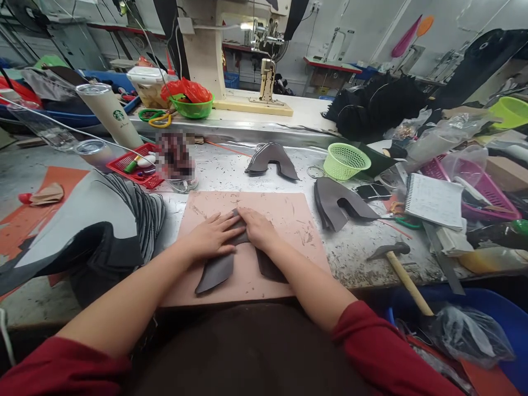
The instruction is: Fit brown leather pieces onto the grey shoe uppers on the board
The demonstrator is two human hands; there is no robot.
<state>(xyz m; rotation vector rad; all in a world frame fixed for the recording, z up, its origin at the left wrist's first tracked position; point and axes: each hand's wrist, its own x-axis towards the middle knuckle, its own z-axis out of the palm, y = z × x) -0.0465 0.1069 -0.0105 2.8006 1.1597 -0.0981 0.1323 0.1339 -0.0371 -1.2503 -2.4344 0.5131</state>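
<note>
A dark grey U-shaped piece of leather-like material [215,273] lies on a pinkish-tan cutting board [247,286], its two legs pointing toward me. My left hand [212,236] rests flat across its curved top and left leg, fingers spread. At the top of the curve, my right hand [259,230] has its fingers closed together against the piece's edge; its thumb is mostly hidden. Beyond the board sits a similar arched piece [272,158]. Several more are stacked [344,203] to the right of the board.
A hammer [406,275] lies across the table's right front edge. At left are a fanned pile of grey-black pieces [140,209], a red basket [142,181] and a tumbler [109,115]. A sewing machine [202,60] stands behind. A green basket [346,161] and a notebook [434,199] are at right.
</note>
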